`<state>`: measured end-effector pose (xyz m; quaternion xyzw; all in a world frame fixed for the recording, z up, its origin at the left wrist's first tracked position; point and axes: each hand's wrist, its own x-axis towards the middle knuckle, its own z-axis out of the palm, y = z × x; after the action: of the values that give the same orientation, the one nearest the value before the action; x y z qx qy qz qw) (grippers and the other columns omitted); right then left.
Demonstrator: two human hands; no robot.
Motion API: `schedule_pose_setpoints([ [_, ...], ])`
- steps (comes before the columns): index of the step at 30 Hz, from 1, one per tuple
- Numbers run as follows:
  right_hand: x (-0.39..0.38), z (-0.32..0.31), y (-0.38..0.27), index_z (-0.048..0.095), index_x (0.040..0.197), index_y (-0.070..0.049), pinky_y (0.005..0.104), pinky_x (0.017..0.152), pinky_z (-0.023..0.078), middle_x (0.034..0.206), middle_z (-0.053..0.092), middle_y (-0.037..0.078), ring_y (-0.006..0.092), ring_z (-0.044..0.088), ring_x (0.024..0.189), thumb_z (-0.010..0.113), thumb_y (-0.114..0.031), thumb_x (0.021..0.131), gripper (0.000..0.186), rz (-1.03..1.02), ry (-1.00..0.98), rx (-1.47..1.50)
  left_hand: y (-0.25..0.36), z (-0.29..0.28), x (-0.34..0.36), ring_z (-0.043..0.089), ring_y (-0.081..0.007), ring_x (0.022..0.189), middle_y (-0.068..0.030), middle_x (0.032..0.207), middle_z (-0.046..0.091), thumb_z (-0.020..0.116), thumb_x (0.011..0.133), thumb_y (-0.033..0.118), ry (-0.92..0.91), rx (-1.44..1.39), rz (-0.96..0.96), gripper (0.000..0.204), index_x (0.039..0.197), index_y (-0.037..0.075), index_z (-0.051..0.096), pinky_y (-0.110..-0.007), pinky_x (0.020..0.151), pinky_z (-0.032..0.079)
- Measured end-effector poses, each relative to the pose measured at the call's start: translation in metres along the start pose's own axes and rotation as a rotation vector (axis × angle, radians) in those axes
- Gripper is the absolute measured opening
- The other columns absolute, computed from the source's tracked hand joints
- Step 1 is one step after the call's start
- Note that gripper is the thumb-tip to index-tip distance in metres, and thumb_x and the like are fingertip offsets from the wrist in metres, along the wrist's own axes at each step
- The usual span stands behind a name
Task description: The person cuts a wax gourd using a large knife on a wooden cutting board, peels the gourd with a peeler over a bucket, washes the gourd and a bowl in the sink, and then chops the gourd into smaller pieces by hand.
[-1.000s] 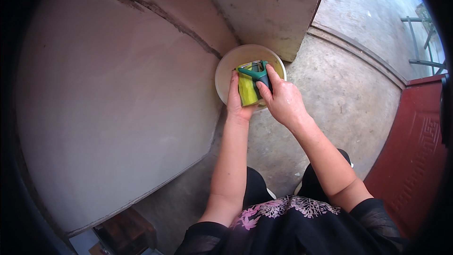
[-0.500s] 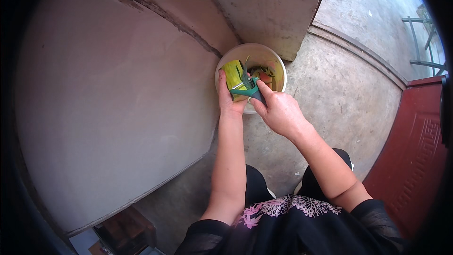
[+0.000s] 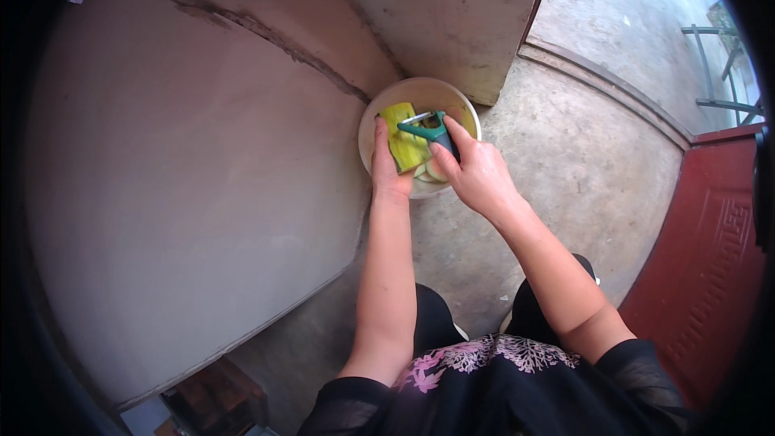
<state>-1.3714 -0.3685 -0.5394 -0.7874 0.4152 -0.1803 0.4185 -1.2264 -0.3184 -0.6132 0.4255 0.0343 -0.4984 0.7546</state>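
My left hand holds a chunky yellow-green piece of vegetable or melon with dark green streaks of skin; its exact kind I cannot tell. In my right hand is a Y-shaped peeler with a green head and a dark handle. Its blade lies over the far part of the piece; whether it touches I cannot make out. Both hands are above a whitish bucket. Pale and greenish scraps show inside it, partly hidden by my hands.
A large grey panel rises close on the left, and a pale block-like surface stands behind the bucket. Concrete floor spreads to the right, crossed by a raised strip. A red panel is at the far right.
The peeler has moved up from the near part of the piece to its far part. A dark green strip at the blade no longer shows there. The view has shifted slightly.
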Motion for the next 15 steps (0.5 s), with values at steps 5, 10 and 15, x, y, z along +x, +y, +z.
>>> schedule_pose_setpoints([
  [5, 0.007, 0.0, -0.001, 0.045, 0.124, 0.004, 0.0462, 0.068, 0.049, 0.079, 0.063, 0.024, 0.0395, 0.062, 0.076, 0.053, -0.031, 0.086, 0.052, 0.013, 0.023, -0.007, -0.014, 0.007, -0.006, 0.056, -0.0164, 0.104, -0.0029, 0.114, 0.059, 0.057, 0.084, 0.05, 0.0, 0.053, 0.007, 0.053, 0.118, 0.009, 0.054, -0.034, 0.088, 0.046],
  [10, -0.004, 0.006, -0.004, 0.045, 0.124, 0.003, 0.0451, 0.066, 0.05, 0.075, 0.063, 0.023, 0.0386, 0.062, 0.072, 0.053, -0.031, 0.086, 0.052, -0.019, -0.054, -0.114, -0.012, -0.007, 0.004, 0.058, -0.0185, 0.099, -0.0039, 0.109, 0.06, 0.059, 0.084, 0.048, -0.024, -0.051, -0.056, 0.051, 0.116, 0.009, 0.054, -0.035, 0.086, 0.047],
  [15, -0.016, 0.001, -0.016, 0.047, 0.124, 0.003, 0.046, 0.067, 0.048, 0.073, 0.061, 0.024, 0.0397, 0.06, 0.072, 0.054, -0.029, 0.086, 0.05, 0.01, -0.208, -0.14, -0.007, -0.029, 0.017, 0.056, -0.021, 0.101, -0.0051, 0.111, 0.058, 0.058, 0.084, 0.049, 0.022, -0.137, -0.02, 0.053, 0.118, 0.008, 0.051, -0.038, 0.086, 0.047],
])
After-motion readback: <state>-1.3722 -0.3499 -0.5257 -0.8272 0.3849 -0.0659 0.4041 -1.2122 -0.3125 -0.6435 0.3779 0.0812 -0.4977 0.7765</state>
